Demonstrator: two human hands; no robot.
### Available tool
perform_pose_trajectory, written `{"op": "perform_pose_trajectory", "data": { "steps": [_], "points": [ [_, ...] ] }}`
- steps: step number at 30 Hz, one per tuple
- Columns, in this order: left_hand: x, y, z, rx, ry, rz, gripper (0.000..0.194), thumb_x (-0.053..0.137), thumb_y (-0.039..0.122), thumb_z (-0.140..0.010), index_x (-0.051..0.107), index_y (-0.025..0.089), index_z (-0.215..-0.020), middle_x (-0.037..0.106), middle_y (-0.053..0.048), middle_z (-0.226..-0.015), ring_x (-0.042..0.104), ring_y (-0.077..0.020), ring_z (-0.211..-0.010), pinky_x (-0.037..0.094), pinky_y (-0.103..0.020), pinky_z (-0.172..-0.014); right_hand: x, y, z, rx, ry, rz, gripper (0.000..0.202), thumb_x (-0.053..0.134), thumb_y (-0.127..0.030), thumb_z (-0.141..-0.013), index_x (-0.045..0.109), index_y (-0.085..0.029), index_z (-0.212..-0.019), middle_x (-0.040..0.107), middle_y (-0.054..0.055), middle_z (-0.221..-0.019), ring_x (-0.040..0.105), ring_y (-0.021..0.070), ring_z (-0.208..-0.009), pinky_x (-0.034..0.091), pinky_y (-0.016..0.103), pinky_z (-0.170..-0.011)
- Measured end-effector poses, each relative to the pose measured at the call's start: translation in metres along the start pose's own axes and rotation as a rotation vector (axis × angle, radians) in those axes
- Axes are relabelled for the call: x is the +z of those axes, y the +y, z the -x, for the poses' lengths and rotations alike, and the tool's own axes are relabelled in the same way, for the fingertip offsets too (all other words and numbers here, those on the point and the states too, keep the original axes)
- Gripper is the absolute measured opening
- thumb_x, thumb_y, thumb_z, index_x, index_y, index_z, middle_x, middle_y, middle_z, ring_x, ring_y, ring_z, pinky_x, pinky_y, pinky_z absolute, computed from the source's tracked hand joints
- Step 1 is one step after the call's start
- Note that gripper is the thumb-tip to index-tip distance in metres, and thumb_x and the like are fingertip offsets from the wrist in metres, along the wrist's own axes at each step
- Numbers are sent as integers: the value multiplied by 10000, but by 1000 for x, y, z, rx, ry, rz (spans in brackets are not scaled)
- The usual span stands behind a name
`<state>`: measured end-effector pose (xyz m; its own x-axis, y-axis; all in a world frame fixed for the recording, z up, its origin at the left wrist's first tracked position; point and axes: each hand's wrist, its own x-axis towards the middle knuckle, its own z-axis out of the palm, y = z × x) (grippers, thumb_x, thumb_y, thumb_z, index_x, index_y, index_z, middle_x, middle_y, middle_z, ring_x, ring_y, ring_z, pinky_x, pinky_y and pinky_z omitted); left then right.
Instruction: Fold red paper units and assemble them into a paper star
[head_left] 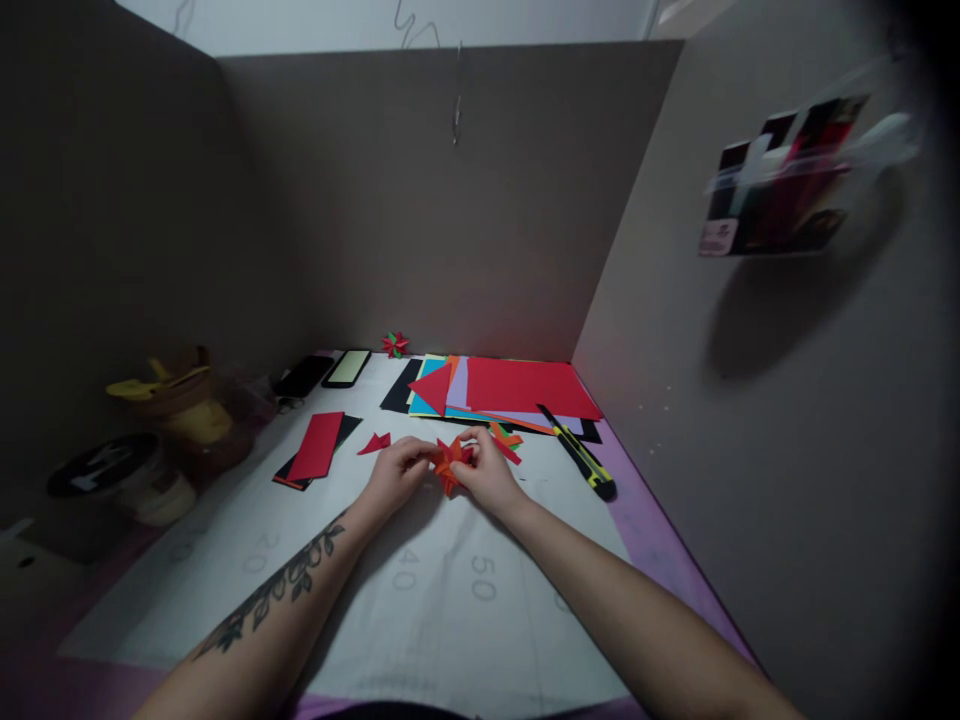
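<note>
Between my hands, just above the white sheet, is a folded paper star (450, 466) in red and orange with several points. My left hand (402, 468) pinches its left side with the fingertips. From the right, my right hand (489, 472) grips the star between thumb and fingers. A small red folded paper piece (375, 443) lies to the left of my left hand. Orange and green folded paper pieces (506, 438) lie behind my right hand, partly hidden by it.
Stacked coloured paper sheets (525, 388) lie at the back, with a yellow-black utility knife (581, 455) at right. Red and black paper strips (316, 447), a phone (347, 368) and a finished red-green star (395, 345) sit left. Tubs (127, 480) line the left wall.
</note>
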<state>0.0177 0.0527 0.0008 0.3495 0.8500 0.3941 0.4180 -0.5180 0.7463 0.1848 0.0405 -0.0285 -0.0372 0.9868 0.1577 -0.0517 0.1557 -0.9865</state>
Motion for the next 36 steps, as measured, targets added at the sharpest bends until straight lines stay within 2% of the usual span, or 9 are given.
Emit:
{"op": "perform_pose_trajectory", "data": {
  "steps": [4, 8, 13, 18, 24, 29, 32, 36],
  "points": [
    [2, 3, 1, -32, 41, 19, 208, 520, 162, -750, 697, 206, -851, 679, -59, -870, 612, -174, -804, 474, -289, -715, 0, 3, 0, 5, 8, -15, 365, 552, -186, -647, 397, -229, -975, 512, -80, -637, 515, 99, -473, 420, 195, -419],
    [8, 3, 0, -124, 86, 115, 174, 563, 244, -758, 704, 206, -853, 680, -60, -886, 613, -182, -826, 481, -276, -703, 0, 5, 0, -30, 52, 54, 360, 555, -194, -663, 415, -225, -993, 511, -68, -643, 508, 108, -507, 425, 204, -437],
    [16, -3, -1, -223, 128, 150, 168, 622, 275, -708, 678, 175, -832, 669, -54, -880, 600, -173, -783, 469, -273, -688, -1, 8, 1, -99, 79, 174, 349, 556, -187, -680, 439, -227, -1007, 533, -34, -706, 538, 138, -613, 458, 246, -535],
    [20, -5, -1, -282, 81, 249, 157, 634, 271, -685, 642, 155, -791, 653, -30, -780, 577, -148, -699, 452, -250, -651, -2, 8, 2, -168, 101, 331, 328, 526, -162, -693, 458, -227, -1008, 563, 0, -808, 559, 163, -724, 456, 286, -649],
    [21, 2, 0, -330, 55, 304, 189, 631, 286, -687, 656, 150, -817, 661, -32, -785, 573, -143, -683, 435, -234, -624, -5, 10, 1, -175, 100, 340, 336, 527, -157, -697, 462, -241, -1015, 568, -3, -833, 561, 162, -727, 451, 281, -647],
    [20, 10, 1, -500, -11, 512, 226, 669, 330, -664, 640, 132, -768, 609, -5, -620, 483, -90, -492, 341, -195, -472, -6, 12, 0, -195, 94, 354, 332, 525, -155, -704, 458, -237, -1019, 573, 0, -850, 561, 159, -731, 456, 287, -665],
    [19, 15, 2, -565, -45, 612, 276, 695, 353, -640, 661, 124, -790, 617, -9, -614, 446, -71, -453, 309, -192, -453, -5, 10, 1, -195, 94, 347, 319, 523, -158, -707, 457, -228, -1011, 579, -1, -838, 567, 159, -727, 460, 290, -667],
    [20, 19, 4, -571, 9, 552, 299, 689, 396, -640, 660, 118, -745, 585, 6, -564, 422, -70, -446, 281, -194, -444, -3, 10, 1, -211, 118, 323, 306, 535, -164, -690, 472, -213, -985, 580, 10, -875, 572, 156, -737, 471, 290, -670]
  ]
}}
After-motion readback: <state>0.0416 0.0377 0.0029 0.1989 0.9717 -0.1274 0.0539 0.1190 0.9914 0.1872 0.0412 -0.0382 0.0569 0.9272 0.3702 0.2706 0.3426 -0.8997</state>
